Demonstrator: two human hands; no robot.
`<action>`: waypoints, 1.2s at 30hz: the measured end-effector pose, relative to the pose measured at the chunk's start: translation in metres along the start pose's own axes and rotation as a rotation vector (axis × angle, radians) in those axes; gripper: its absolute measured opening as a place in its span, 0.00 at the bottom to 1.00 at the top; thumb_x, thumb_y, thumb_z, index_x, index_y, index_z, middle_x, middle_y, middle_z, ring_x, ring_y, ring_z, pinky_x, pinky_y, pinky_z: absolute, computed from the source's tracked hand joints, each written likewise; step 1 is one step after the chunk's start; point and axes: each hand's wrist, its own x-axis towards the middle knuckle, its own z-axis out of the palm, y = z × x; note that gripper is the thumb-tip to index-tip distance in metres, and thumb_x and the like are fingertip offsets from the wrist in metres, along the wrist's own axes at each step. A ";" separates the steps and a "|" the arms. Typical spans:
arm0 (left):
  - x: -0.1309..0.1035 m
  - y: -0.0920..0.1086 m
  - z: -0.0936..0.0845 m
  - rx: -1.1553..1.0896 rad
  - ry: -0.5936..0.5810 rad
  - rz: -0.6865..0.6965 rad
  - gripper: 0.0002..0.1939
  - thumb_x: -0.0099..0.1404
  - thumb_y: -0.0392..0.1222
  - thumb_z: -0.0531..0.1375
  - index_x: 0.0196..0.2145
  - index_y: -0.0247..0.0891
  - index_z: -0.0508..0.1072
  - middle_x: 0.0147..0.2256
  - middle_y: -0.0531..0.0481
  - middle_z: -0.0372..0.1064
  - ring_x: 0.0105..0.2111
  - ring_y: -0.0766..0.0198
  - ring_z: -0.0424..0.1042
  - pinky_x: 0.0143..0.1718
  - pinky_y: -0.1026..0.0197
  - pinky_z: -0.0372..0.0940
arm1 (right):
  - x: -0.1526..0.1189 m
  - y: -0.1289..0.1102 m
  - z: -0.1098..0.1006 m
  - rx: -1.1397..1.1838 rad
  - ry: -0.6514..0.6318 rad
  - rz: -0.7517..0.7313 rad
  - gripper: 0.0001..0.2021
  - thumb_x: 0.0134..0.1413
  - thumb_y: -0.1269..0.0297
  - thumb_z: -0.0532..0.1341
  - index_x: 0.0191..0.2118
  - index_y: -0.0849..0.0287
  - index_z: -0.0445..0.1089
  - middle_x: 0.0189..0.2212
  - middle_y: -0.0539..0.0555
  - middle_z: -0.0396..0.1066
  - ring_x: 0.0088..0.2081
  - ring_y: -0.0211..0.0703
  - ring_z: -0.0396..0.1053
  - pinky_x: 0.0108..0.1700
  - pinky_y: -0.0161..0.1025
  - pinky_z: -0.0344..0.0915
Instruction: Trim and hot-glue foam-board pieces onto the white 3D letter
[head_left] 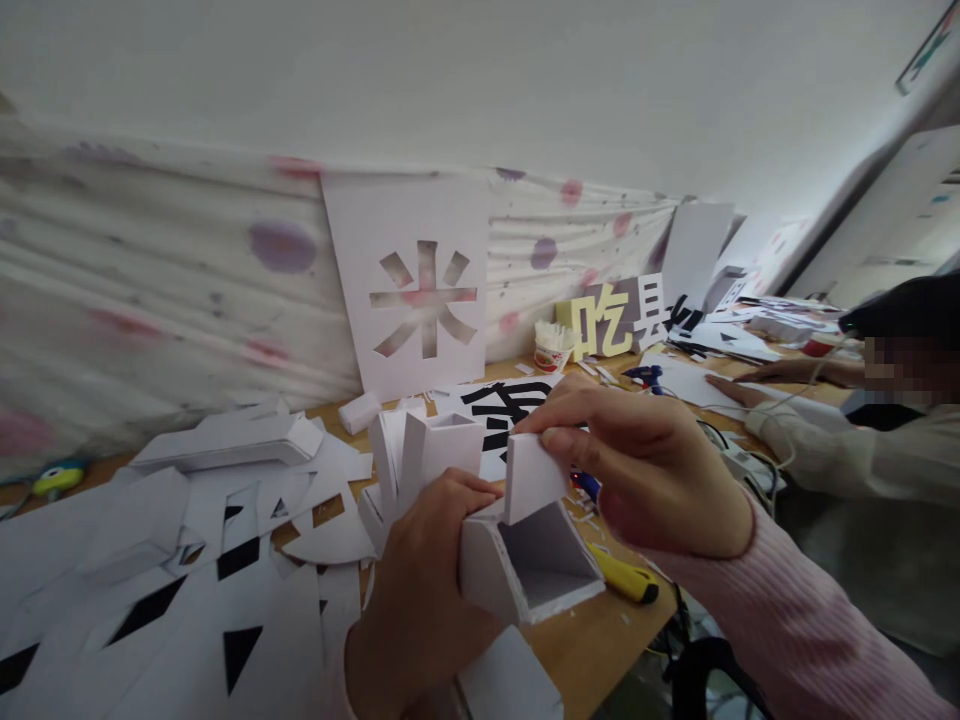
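Observation:
My left hand [424, 590] grips a white foam-board box [491, 560] from its left side, with the fingers over its top. The box's open end faces me and to the right, and its hollow inside shows. Pinched between the thumb and fingers of my right hand [637, 455] is a small white foam-board piece [534, 478]. This piece stands upright at the upper edge of the box opening; whether it touches the edge I cannot tell. A yellow utility knife [622, 574] lies on the table just right of the box.
Cut white boards [202, 620] cover the left of the table. A white board with a cut-out character [405, 370] leans on the wall. Behind stand a paper cup of white sticks [553, 350] and a blue glue gun [646, 376]. Another person [885, 450] works at the right.

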 end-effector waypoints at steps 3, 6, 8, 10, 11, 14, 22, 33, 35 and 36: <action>0.001 0.000 0.000 -0.009 -0.012 -0.006 0.23 0.48 0.29 0.66 0.39 0.45 0.64 0.38 0.55 0.69 0.35 0.63 0.72 0.35 0.63 0.69 | 0.000 -0.001 -0.001 0.006 0.016 -0.051 0.07 0.62 0.69 0.63 0.39 0.54 0.78 0.32 0.48 0.78 0.35 0.37 0.72 0.37 0.36 0.67; 0.002 0.000 0.000 -0.025 -0.019 -0.016 0.22 0.48 0.29 0.66 0.37 0.44 0.64 0.37 0.54 0.69 0.36 0.63 0.72 0.35 0.62 0.68 | -0.003 -0.004 0.000 0.019 0.045 -0.026 0.07 0.63 0.68 0.62 0.40 0.52 0.78 0.33 0.47 0.78 0.35 0.36 0.73 0.37 0.35 0.67; 0.002 0.001 0.000 -0.038 -0.021 -0.023 0.22 0.47 0.29 0.66 0.37 0.44 0.64 0.37 0.54 0.70 0.35 0.62 0.72 0.35 0.61 0.68 | -0.006 -0.004 0.001 0.027 0.076 0.030 0.06 0.62 0.67 0.63 0.40 0.51 0.78 0.34 0.47 0.78 0.35 0.37 0.73 0.37 0.34 0.68; 0.002 0.002 0.000 -0.042 -0.018 -0.026 0.22 0.47 0.29 0.66 0.37 0.44 0.64 0.37 0.55 0.70 0.35 0.63 0.72 0.35 0.62 0.68 | -0.007 -0.004 0.002 0.049 0.109 0.084 0.06 0.62 0.66 0.63 0.41 0.51 0.78 0.35 0.48 0.78 0.34 0.37 0.73 0.35 0.34 0.69; 0.002 0.002 0.000 -0.042 -0.016 -0.029 0.23 0.47 0.28 0.67 0.37 0.44 0.64 0.38 0.55 0.70 0.35 0.63 0.73 0.34 0.62 0.68 | -0.007 -0.004 0.002 0.072 0.116 0.105 0.06 0.61 0.66 0.63 0.41 0.51 0.78 0.35 0.49 0.78 0.34 0.37 0.73 0.34 0.34 0.69; 0.003 0.002 0.000 -0.061 -0.013 -0.028 0.23 0.48 0.30 0.67 0.39 0.44 0.65 0.39 0.54 0.71 0.36 0.63 0.73 0.35 0.61 0.68 | -0.006 -0.005 0.002 0.157 0.086 0.129 0.06 0.61 0.67 0.63 0.39 0.51 0.78 0.33 0.49 0.78 0.32 0.37 0.73 0.30 0.32 0.68; 0.005 0.000 -0.001 -0.052 -0.003 -0.037 0.21 0.48 0.30 0.66 0.38 0.43 0.65 0.37 0.52 0.71 0.36 0.62 0.73 0.35 0.60 0.68 | -0.005 -0.011 0.004 0.223 0.128 0.161 0.01 0.55 0.65 0.68 0.33 0.52 0.79 0.28 0.50 0.77 0.28 0.37 0.72 0.26 0.31 0.69; 0.006 0.000 -0.001 -0.055 -0.006 -0.080 0.17 0.52 0.32 0.65 0.38 0.44 0.66 0.36 0.53 0.70 0.35 0.60 0.72 0.35 0.57 0.66 | -0.024 -0.019 0.016 0.065 0.344 0.101 0.09 0.56 0.75 0.64 0.38 0.52 0.77 0.31 0.49 0.76 0.32 0.34 0.73 0.30 0.25 0.70; 0.006 0.000 -0.001 -0.053 -0.017 -0.089 0.16 0.53 0.35 0.65 0.38 0.43 0.66 0.36 0.52 0.70 0.36 0.59 0.72 0.35 0.56 0.67 | -0.025 -0.018 0.019 0.054 0.376 0.112 0.08 0.57 0.73 0.64 0.37 0.53 0.76 0.31 0.49 0.75 0.31 0.35 0.73 0.28 0.26 0.70; 0.006 0.000 -0.002 -0.048 -0.017 -0.092 0.15 0.54 0.35 0.64 0.38 0.43 0.66 0.36 0.52 0.71 0.36 0.59 0.72 0.35 0.55 0.67 | -0.026 -0.018 0.020 0.055 0.380 0.116 0.07 0.57 0.73 0.64 0.37 0.53 0.76 0.31 0.50 0.75 0.31 0.36 0.73 0.27 0.27 0.70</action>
